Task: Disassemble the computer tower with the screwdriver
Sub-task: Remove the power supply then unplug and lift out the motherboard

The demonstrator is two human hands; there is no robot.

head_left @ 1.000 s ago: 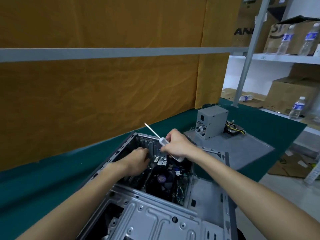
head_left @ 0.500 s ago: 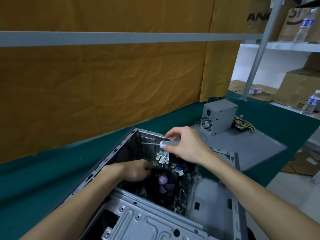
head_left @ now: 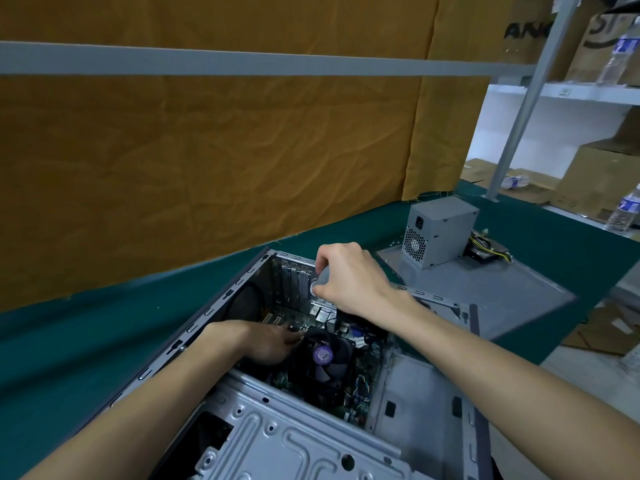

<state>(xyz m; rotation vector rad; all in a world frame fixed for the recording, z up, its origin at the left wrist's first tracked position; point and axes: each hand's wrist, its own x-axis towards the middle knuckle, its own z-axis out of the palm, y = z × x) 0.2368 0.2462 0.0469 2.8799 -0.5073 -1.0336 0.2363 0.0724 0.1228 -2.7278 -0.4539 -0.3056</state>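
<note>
The open computer tower (head_left: 311,441) lies on its side on the green table, its motherboard and black CPU fan (head_left: 323,358) exposed. My right hand (head_left: 349,277) is above the rear of the case and grips the grey-white screwdriver (head_left: 318,284) by its handle; the shaft is hidden. My left hand (head_left: 268,342) is down inside the case, fingertips touching the board at the fan's left edge. Whether it pinches something is unclear.
A removed grey power supply (head_left: 440,232) with loose cables stands on the detached side panel (head_left: 502,292) at the right. A brown cloth wall with a grey rail is behind. Shelves with cardboard boxes and water bottles (head_left: 625,211) are at the far right.
My right hand has turned the screwdriver from pointing up-left to pointing down into the case. My left hand has moved from the rear slots to the fan's left edge.
</note>
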